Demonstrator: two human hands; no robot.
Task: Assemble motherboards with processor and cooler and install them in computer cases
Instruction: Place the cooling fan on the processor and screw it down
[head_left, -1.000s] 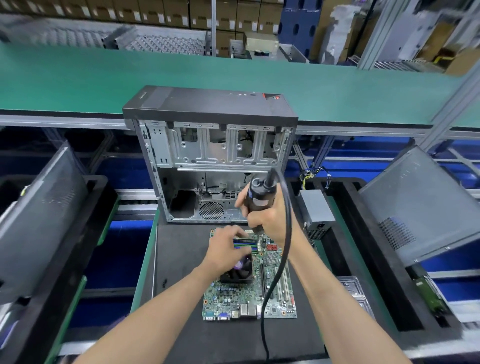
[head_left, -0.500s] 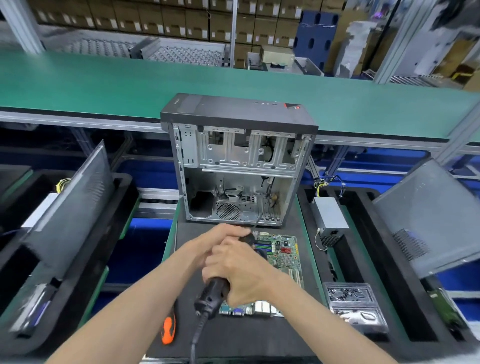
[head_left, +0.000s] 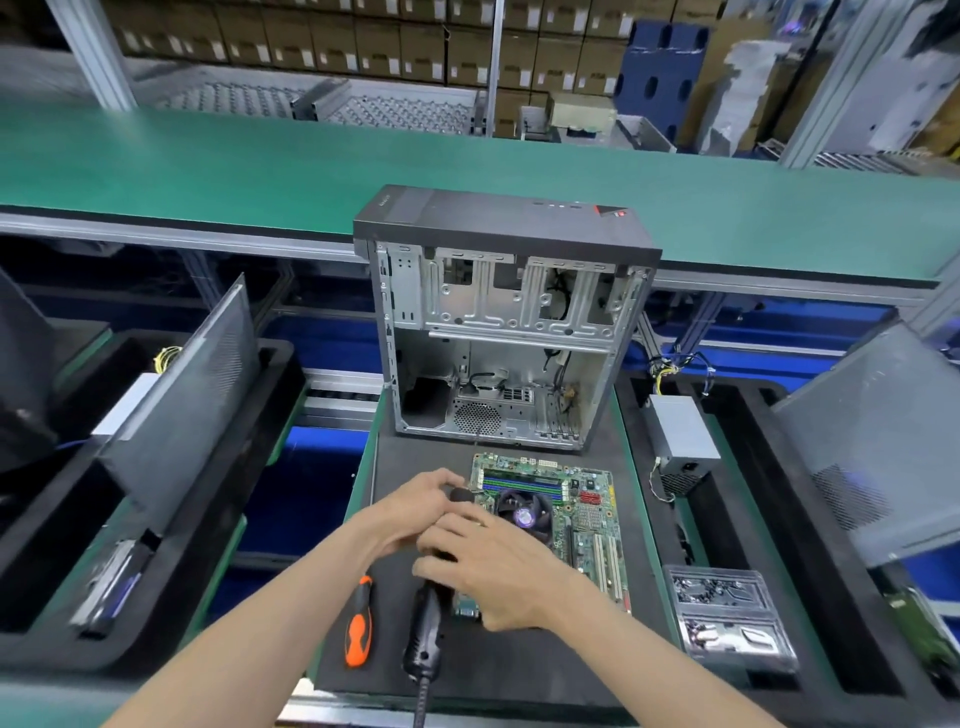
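While both hands' fingers seemingly grasp one electric screwdriver, left hand, right hand, one motherboard, one case.

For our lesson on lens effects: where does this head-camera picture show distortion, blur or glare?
Head view: the long green conveyor belt bows, a wide-angle effect; the stacked brown cardboard boxes look soft; the open grey metal computer case is evenly lit, without harsh glare.

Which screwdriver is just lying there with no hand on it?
The orange-and-black screwdriver, lying alone on the black mat. The black corded electric screwdriver beside it is under both hands, left and right.
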